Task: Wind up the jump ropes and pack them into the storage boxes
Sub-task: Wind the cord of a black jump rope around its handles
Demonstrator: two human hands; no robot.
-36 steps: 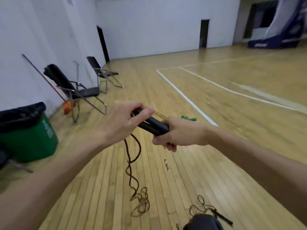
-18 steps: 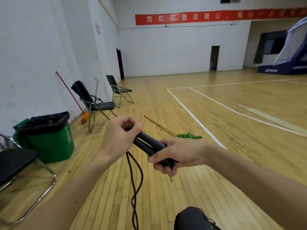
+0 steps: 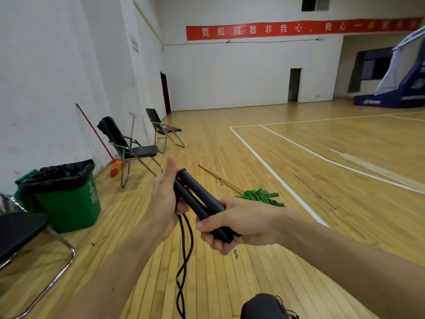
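Note:
Two black jump-rope handles lie side by side, held up over the wooden floor. My right hand grips their near ends with fingers curled round them. My left hand is at their far ends, thumb pointing up, its fingers curled round the dark rope where it leaves the handles. The doubled dark rope hangs down twisted from my left hand and runs out of the bottom of the frame. No storage box is in view.
A green bin with a black liner stands at left, a black chair nearer me. Two folding chairs and a red broom stand along the wall. A green mop lies on the floor. A dark shoe shows below.
The view has tilted up from the floor. My left hand has slid from over the handle tips to their side, thumb raised. The rope now hangs straighter, its loose coils out of view.

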